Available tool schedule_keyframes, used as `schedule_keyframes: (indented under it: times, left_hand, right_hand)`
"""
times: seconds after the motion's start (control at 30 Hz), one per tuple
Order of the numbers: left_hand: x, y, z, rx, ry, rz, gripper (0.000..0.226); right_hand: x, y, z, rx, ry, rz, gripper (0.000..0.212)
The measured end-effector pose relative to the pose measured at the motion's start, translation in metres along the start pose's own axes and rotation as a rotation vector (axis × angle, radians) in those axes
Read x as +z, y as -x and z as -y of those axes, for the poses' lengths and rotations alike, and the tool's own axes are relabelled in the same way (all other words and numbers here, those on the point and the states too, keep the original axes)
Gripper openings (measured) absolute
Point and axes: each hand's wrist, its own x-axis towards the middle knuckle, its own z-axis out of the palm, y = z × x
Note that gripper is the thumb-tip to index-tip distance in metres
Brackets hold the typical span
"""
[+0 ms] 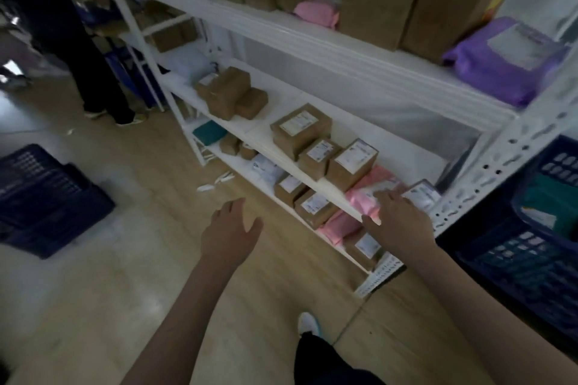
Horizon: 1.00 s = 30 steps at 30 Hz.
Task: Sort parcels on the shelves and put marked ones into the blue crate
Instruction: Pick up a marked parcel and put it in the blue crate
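Observation:
A white metal shelf rack (369, 56) runs from upper left to right, and brown cardboard parcels with white labels sit on its levels. My right hand (398, 222) reaches onto the middle shelf, fingers spread, resting on a pink soft mailer (367, 194) beside a small labelled box (422, 194). My left hand (231, 231) hovers open over the wooden floor in front of the rack, holding nothing. One blue crate (513, 256) stands at the right, just past the rack's end post. Another blue crate (40, 197) sits on the floor at the left.
A purple mailer (500, 62) and large boxes (438, 0) fill the top shelf. More boxes and a pink mailer (337, 225) lie on the lowest shelf. Another person's legs (93, 72) stand at the far left by a second rack. My shoe (308, 323) is below.

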Motion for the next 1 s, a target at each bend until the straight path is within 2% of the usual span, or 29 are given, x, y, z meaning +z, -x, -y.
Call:
schedule_keyframes:
  times: [0.17,0.43,0.77,0.9,1.0]
  left_hand:
    - [-0.013,-0.07,0.045,-0.019,-0.004,-0.022,0.065]
    - [-0.044,-0.245,0.09,0.001,-0.002,-0.005,0.064]
    - [-0.067,-0.42,0.107,0.201,-0.043,0.075,0.059]
    - [-0.059,-0.483,0.115,0.342,-0.049,0.169,0.06]
    - [-0.043,-0.53,0.125,0.448,-0.101,0.282,0.062]
  right_hand:
    - [0.01,-0.073,0.063,-0.079,0.012,-0.086,0.045]
    - [0.022,-0.237,0.16,-0.099,-0.015,-0.045,0.046]
    - [0.027,-0.376,0.266,-0.037,0.032,0.02,0.043]
    - [0.045,-0.409,0.298,0.066,0.033,0.047,0.049]
    - [0.06,-0.428,0.326,0.194,0.036,0.039,0.046]
